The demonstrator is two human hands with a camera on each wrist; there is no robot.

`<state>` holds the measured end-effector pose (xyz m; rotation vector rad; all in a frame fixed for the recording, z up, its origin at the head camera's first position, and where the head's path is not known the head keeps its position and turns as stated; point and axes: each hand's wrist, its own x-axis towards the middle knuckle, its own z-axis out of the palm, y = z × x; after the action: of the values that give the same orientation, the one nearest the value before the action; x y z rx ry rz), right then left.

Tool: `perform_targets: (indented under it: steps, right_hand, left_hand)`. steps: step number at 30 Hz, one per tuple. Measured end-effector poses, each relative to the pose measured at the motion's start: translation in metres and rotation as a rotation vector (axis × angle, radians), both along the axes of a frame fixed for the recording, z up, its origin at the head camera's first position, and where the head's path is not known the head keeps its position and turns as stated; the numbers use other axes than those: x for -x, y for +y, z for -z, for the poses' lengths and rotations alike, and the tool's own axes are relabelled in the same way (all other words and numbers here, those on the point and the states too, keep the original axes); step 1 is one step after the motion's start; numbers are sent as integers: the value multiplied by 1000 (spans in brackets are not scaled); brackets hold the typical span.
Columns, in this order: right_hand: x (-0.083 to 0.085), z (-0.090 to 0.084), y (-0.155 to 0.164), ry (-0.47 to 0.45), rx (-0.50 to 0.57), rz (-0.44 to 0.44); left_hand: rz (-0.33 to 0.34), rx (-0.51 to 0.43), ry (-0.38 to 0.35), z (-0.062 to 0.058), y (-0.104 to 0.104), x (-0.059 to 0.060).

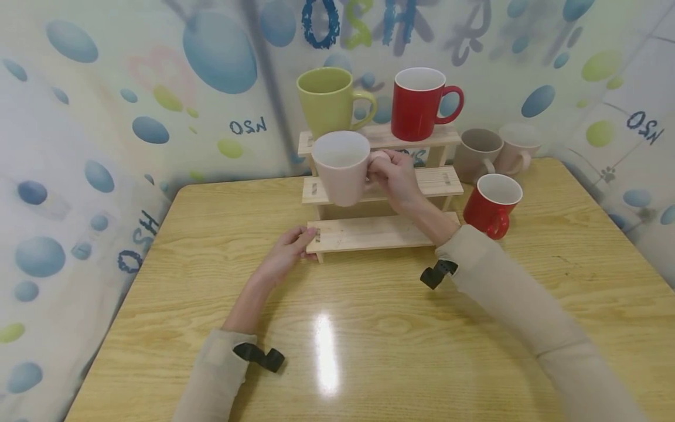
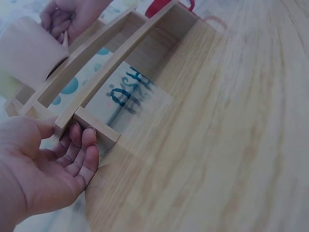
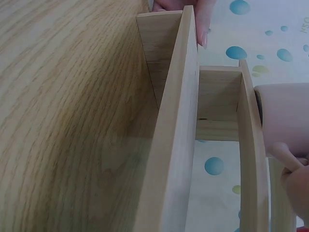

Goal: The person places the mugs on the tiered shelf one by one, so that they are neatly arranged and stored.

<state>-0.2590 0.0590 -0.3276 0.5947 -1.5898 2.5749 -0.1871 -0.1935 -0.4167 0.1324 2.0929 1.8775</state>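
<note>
My right hand (image 1: 398, 181) pinches the handle of a pale pink mug (image 1: 340, 173), which is upright over the left part of the middle step of a three-step wooden rack (image 1: 377, 233). In the right wrist view the mug's base is close to the middle board (image 3: 253, 169); whether they touch I cannot tell. With the thumb on top and fingers curled below, my left hand (image 1: 282, 255) grips the left end of the lowest step. On the top step stand a yellow-green mug (image 1: 327, 105) and a red mug (image 1: 416, 111), both with handles to the right.
Right of the rack, a grey-brown mug (image 1: 474, 155), another pale pink mug (image 1: 517, 146) and a second red mug (image 1: 490, 205) stand on the wooden table (image 1: 369, 334). Behind the rack is a wall covering (image 1: 211, 129) with blue and green dots.
</note>
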Motion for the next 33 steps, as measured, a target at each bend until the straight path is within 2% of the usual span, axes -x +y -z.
perform_targets:
  steps: [12, 19, 25, 30, 33]
  right_hand:
    - [8, -1, -12, -3, 12, -9]
    - [9, -2, -9, 5, -20, -26]
    - [8, -4, 0, 27, -140, -56]
    - [8, -6, 5, 71, -321, -23]
    - [7, -8, 8, 74, -385, -21]
  left_hand:
    - [1, -4, 1, 0, 0, -1]
    - [-2, -22, -3, 0, 0, -1]
    - [3, -26, -7, -1, 2, -1]
    - [6, -26, -1, -2, 1, -1]
    - [3, -23, -5, -1, 1, -1]
